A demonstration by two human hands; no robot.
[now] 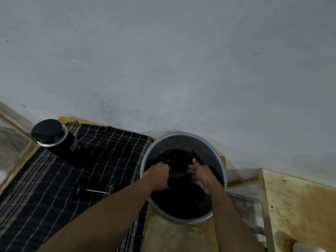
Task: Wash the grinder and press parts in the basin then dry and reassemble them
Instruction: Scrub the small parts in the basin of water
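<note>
The dark part (177, 175) is down in the basin (163, 142), half under murky brown water, held at both ends. The left hand (158, 176) has its fingers curled tight round one end, and the right hand (199, 176) wraps the other. Just left of the basin, the plunger (94, 190) lies flat on the striped cloth (45, 206). Further back on the cloth stands the black grinder (54, 139), lid on. There's a wooden table (172, 237) underneath and a grey wall (181, 60) behind.
</note>
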